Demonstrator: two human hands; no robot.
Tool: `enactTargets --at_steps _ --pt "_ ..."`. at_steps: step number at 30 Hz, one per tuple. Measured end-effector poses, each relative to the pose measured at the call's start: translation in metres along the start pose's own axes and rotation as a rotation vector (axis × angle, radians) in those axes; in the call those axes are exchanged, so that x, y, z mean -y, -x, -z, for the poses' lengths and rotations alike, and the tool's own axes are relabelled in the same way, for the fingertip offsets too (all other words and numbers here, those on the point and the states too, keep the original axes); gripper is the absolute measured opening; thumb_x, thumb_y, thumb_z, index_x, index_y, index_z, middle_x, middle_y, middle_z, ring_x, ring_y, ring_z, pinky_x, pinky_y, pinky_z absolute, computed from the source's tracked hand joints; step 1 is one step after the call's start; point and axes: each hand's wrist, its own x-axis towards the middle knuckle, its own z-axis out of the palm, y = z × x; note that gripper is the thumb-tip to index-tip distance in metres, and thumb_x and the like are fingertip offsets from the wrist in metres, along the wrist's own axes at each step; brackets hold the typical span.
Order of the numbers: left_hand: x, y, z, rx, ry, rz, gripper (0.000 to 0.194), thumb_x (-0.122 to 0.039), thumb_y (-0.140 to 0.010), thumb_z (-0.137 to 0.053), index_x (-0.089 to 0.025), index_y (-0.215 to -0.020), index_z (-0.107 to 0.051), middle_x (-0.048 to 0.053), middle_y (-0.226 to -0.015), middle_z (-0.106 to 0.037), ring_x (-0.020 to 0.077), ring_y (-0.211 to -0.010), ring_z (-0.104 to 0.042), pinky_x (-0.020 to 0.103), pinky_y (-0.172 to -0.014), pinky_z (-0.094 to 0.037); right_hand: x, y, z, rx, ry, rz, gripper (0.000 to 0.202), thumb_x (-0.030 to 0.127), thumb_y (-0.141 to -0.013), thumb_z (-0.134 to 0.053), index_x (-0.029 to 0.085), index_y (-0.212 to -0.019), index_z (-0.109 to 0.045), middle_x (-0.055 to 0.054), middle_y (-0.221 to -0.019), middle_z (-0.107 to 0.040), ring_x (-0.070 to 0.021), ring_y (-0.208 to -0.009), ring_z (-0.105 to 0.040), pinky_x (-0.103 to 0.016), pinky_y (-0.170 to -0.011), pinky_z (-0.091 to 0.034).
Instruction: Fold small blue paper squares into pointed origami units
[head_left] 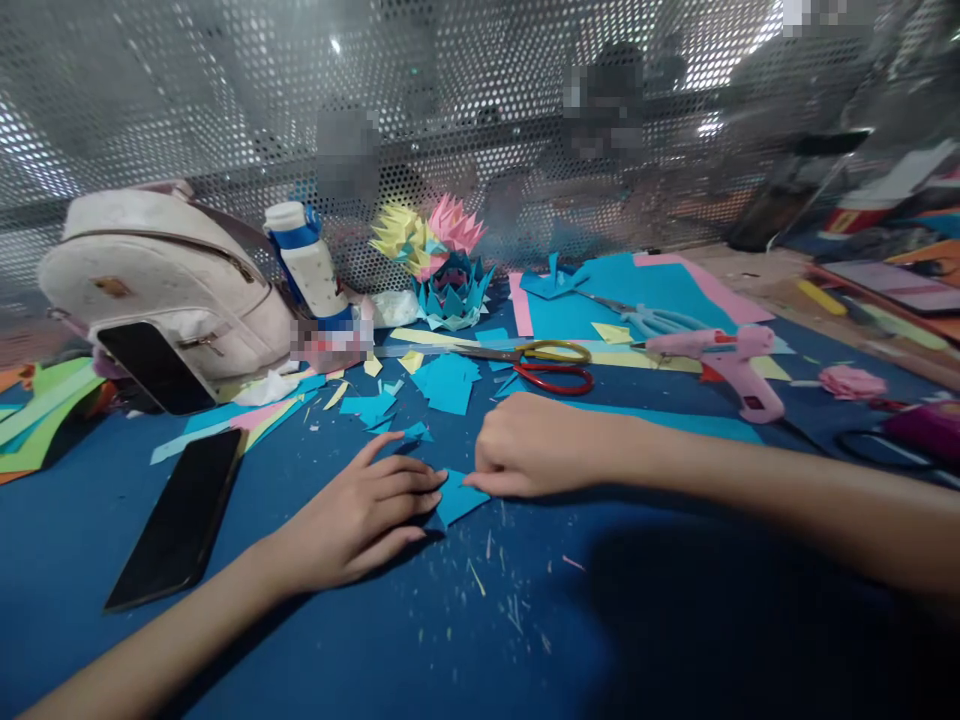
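Note:
A small folded piece of blue paper (459, 500) lies on the blue tabletop between my hands. My left hand (364, 510) rests flat on its left side, fingers spread, fingertips pressing it down. At its right corner, my right hand (525, 450) is closed, with the fingers curled and the thumb side against the paper's edge; whether the corner is pinched is partly hidden. Just beyond the hands are blue paper squares (446, 383) and blue scraps (369, 407). Scissors (555, 365) with yellow and red handles lie behind my right hand.
A phone (180, 520) lies left of my left hand. Farther back stand a pale backpack (165, 280), a bottle (311, 265) and folded paper flowers (450, 285). A pink glue gun (720, 350) and blue-handled scissors (660, 322) are behind my right forearm. Perforated metal (480, 110) rises beyond.

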Motion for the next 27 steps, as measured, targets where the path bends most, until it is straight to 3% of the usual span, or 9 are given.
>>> enactTargets --at_steps 3,9,11,15,21,25,27 --pt "0.0 0.0 -0.002 -0.034 -0.028 -0.044 0.032 -0.027 -0.106 -0.039 -0.014 -0.13 -0.056 0.01 -0.128 -0.065 0.0243 -0.123 -0.055 0.056 -0.118 -0.021 -0.011 -0.005 -0.008 -0.067 -0.133 -0.012 0.04 0.033 -0.098 -0.05 0.016 -0.065 -0.066 -0.001 -0.061 -0.063 -0.0093 -0.051 -0.04 -0.027 -0.054 -0.022" --pt "-0.002 0.004 -0.009 -0.13 -0.162 -0.144 0.032 -0.025 -0.105 -0.038 -0.009 -0.12 -0.061 0.013 -0.122 -0.068 0.0239 -0.115 -0.061 0.052 -0.115 -0.031 -0.018 -0.01 -0.022 -0.167 -0.239 -0.02 0.019 0.029 -0.094 -0.057 0.019 -0.083 -0.069 0.0 -0.08 -0.069 -0.0125 -0.071 -0.056 -0.026 -0.058 -0.025" --pt "-0.003 0.005 -0.01 -0.125 -0.191 -0.171 0.034 -0.027 -0.106 -0.036 -0.008 -0.119 -0.062 0.013 -0.123 -0.068 0.0228 -0.115 -0.062 0.05 -0.117 -0.03 -0.017 -0.011 -0.025 -0.152 -0.321 -0.058 0.008 0.028 -0.089 -0.065 0.02 -0.088 -0.067 0.001 -0.08 -0.068 -0.0122 -0.073 -0.057 -0.024 -0.058 -0.026" --pt "-0.004 0.005 -0.008 -0.094 -0.236 -0.221 0.038 -0.03 -0.107 -0.035 -0.007 -0.121 -0.061 0.013 -0.125 -0.067 0.0221 -0.115 -0.063 0.047 -0.117 -0.032 -0.016 -0.013 -0.032 -0.101 -0.452 -0.1 0.018 0.03 -0.081 -0.074 0.02 -0.092 -0.064 0.003 -0.08 -0.064 -0.011 -0.072 -0.055 -0.023 -0.058 -0.029" --pt "-0.005 0.006 -0.004 -0.051 -0.238 -0.301 0.039 -0.028 -0.106 -0.034 -0.004 -0.125 -0.059 0.015 -0.132 -0.063 0.0231 -0.116 -0.064 0.04 -0.105 -0.05 -0.017 -0.016 -0.038 -0.149 -0.571 0.013 0.009 0.02 -0.082 -0.071 0.019 -0.09 -0.066 0.001 -0.089 -0.064 -0.0114 -0.079 -0.055 -0.021 -0.064 -0.035" --pt "-0.007 0.006 -0.002 -0.015 -0.235 -0.318 0.039 -0.028 -0.106 -0.034 -0.005 -0.13 -0.055 0.015 -0.137 -0.059 0.0222 -0.122 -0.061 0.038 -0.108 -0.048 -0.015 -0.018 -0.037 -0.163 -0.707 0.024 0.008 0.016 -0.087 -0.065 0.017 -0.095 -0.067 0.002 -0.083 -0.066 -0.0096 -0.071 -0.055 -0.021 -0.063 -0.039" --pt "-0.008 0.006 -0.002 -0.012 -0.223 -0.314 0.039 -0.027 -0.106 -0.034 -0.005 -0.13 -0.055 0.016 -0.139 -0.057 0.0222 -0.124 -0.059 0.037 -0.11 -0.046 -0.014 -0.019 -0.035 -0.177 -0.759 0.065 0.011 0.017 -0.091 -0.06 0.016 -0.098 -0.069 0.0 -0.087 -0.067 -0.0105 -0.076 -0.058 -0.022 -0.07 -0.042"
